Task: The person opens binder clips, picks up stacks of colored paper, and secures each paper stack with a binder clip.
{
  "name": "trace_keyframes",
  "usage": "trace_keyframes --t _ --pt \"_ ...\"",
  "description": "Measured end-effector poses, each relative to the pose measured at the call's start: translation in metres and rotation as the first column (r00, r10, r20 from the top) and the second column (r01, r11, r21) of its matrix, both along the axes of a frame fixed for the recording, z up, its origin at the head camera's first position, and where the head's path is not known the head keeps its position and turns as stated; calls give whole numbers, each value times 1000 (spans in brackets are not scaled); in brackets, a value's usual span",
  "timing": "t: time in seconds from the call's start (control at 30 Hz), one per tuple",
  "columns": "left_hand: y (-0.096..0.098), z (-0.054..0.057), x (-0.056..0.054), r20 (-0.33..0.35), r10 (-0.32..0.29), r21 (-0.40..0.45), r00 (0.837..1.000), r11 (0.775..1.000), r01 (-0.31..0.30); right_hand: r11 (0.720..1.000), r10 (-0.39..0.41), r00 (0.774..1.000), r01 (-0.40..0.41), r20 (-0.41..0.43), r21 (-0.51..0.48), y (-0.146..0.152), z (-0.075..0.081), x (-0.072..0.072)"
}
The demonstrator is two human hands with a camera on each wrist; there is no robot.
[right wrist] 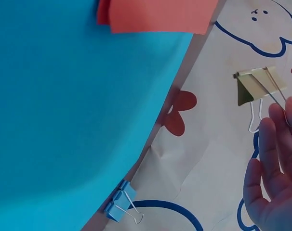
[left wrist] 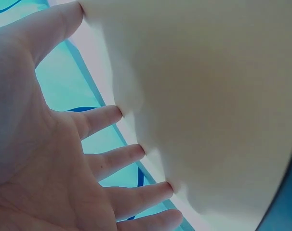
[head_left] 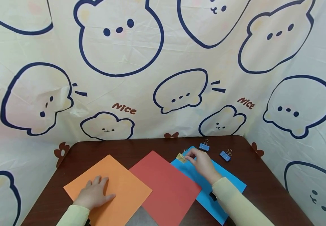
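Note:
An orange paper sheet (head_left: 123, 185) lies at the left, overlapping a red sheet (head_left: 163, 185). My left hand (head_left: 93, 193) rests on the orange sheet with fingers spread; in the left wrist view its fingertips touch the pale-looking surface. Partly under the red sheet is a blue sheet (head_left: 189, 171). Above its far corner my right hand (head_left: 203, 164) pinches a yellow binder clip (head_left: 181, 157) by one wire handle. The right wrist view shows that clip (right wrist: 261, 84) held up, its other wire handle pointing down and no paper in it.
Two blue binder clips (head_left: 204, 147) (head_left: 225, 156) lie on the dark brown table (head_left: 260, 188), beyond the blue sheet. A grey patch (head_left: 141, 218) shows between the orange and red sheets near the front. Printed cloth (head_left: 143, 94) hangs around the table's back and sides.

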State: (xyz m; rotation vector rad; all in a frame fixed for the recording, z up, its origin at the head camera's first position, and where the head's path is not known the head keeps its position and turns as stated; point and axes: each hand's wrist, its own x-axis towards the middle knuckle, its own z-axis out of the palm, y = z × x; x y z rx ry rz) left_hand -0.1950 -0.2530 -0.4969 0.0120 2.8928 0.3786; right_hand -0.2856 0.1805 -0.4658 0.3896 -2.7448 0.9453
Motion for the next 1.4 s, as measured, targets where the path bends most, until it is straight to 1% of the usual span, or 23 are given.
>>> trace_keyframes --t 0.13,0.33,0.47,0.63,0.73,0.83,0.9,0.97,1.07,1.2,1.4 --pt "1 1 0 5 4 1 1000 1000 -4 994 33 999 -33 -2 102 0 -1 2" --pt "2 2 0 10 6 -3 1000 1000 -6 968 104 992 -84 -70 237 -1 -3 5" --pt "2 3 -1 7 4 -6 1000 1000 -4 935 181 976 -131 -125 329 0 -7 5" --pt "3 4 -1 10 4 -3 1000 1000 -4 897 270 945 -176 -187 405 0 -15 3" --pt "3 4 -1 9 3 2 1000 1000 -3 886 297 931 -186 -212 426 -1 -18 3" --pt "2 4 -1 6 1 3 1000 1000 -1 876 309 924 -186 -223 445 -2 -20 3" --pt "2 3 -1 7 1 0 1000 1000 -1 865 316 922 -182 -226 468 -3 -19 4" --pt "2 3 -2 8 0 -1 1000 1000 0 854 314 924 -175 -217 490 -4 -19 5" --pt "2 3 -3 13 0 -1 1000 1000 0 850 296 936 -166 -192 500 -5 -19 6" --pt "2 4 -3 22 1 -2 1000 1000 -1 866 263 954 -167 -145 472 -6 -18 8" --pt "2 5 -3 27 -3 -5 1000 1000 3 879 245 964 -177 -102 442 -7 -17 11"
